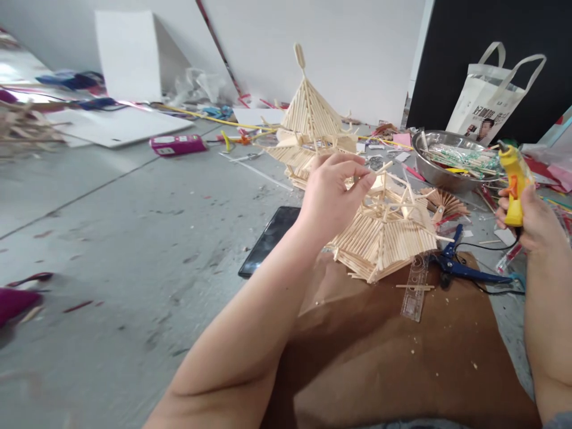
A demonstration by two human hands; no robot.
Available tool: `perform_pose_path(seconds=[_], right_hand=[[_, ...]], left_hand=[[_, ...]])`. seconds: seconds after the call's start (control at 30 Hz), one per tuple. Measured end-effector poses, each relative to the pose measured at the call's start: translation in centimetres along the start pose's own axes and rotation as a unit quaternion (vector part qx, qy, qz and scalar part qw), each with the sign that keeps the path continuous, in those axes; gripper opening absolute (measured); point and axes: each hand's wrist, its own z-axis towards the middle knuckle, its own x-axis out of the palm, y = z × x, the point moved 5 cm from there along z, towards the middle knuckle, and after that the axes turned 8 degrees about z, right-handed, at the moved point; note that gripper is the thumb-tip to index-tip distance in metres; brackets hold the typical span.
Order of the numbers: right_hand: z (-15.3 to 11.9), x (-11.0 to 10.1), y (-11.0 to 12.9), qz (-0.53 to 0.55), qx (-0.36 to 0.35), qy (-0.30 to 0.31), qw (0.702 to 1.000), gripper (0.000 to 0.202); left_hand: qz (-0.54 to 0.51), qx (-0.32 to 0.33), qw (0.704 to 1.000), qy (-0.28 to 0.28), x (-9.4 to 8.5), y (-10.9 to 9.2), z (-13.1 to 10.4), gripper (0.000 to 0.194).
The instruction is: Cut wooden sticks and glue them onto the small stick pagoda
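Observation:
My left hand (pixel 337 185) reaches over the near stick structure (pixel 384 238), thumb and fingertips pinched together at its upper left. A short pale stick (pixel 383 168) shows by the fingertips; it seems to be in the pinch. In my right hand (pixel 531 214), at the right edge, is a yellow glue gun (pixel 513 185), its nozzle pointing up and left. The near structure has a sloping roof of wooden sticks and an open frame on top. Behind my left hand stands a second stick structure (pixel 308 116) with a pointed roof, partly hidden by the hand.
Brown paper (pixel 402 369) lies in front, with a clear ruler (pixel 415 292) on it. Blue pliers (pixel 469 271) and a black cable are at right, a metal bowl (pixel 460 179) behind, a black phone (pixel 268 241) left of the structure, and a white bag (pixel 487 101) at the back.

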Motion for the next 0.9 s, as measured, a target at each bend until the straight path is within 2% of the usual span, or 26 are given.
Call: perform_pose_path(seconds=[0.17,0.27,0.37,0.43,0.5,0.63,0.77,0.83,0.9], right_hand=[[-0.3,4.2,3.3,0.053,-0.060,0.022,0.997,0.010],[-0.7,6.7,4.4,0.066,-0.112,0.066,0.989,0.020],[-1.2,8.0,4.7,0.090,-0.184,0.099,0.974,0.026],[-1.4,8.2,4.5,0.084,-0.219,0.118,0.965,0.015],[-1.6,8.0,4.2,0.034,-0.233,0.131,0.963,0.006],[-2.1,7.2,4.0,-0.053,-0.218,0.113,0.968,0.019],[-2.8,7.4,4.0,-0.111,-0.193,0.092,0.971,0.032],[-2.9,7.4,3.9,-0.157,-0.186,0.081,0.967,0.037],[-3.1,7.2,3.9,-0.209,-0.209,0.063,0.953,0.039]], left_hand=[[0.003,0.002,1.000,0.005,-0.1,-0.1,0.0,0.014],[0.003,0.006,1.000,-0.002,-0.1,-0.1,0.0,0.014],[0.004,0.013,1.000,-0.014,-0.1,0.0,0.0,0.013],[0.003,0.020,1.000,-0.022,-0.1,0.2,0.0,0.013],[0.001,0.026,0.999,-0.026,0.0,0.2,0.0,0.014],[0.004,0.030,0.999,-0.027,0.0,0.3,0.0,0.014],[0.017,0.033,0.999,-0.023,0.1,0.2,0.0,0.014],[0.019,0.033,0.999,-0.021,0.1,0.2,0.0,0.015],[0.017,0.033,0.999,-0.021,0.0,0.2,0.0,0.015]])
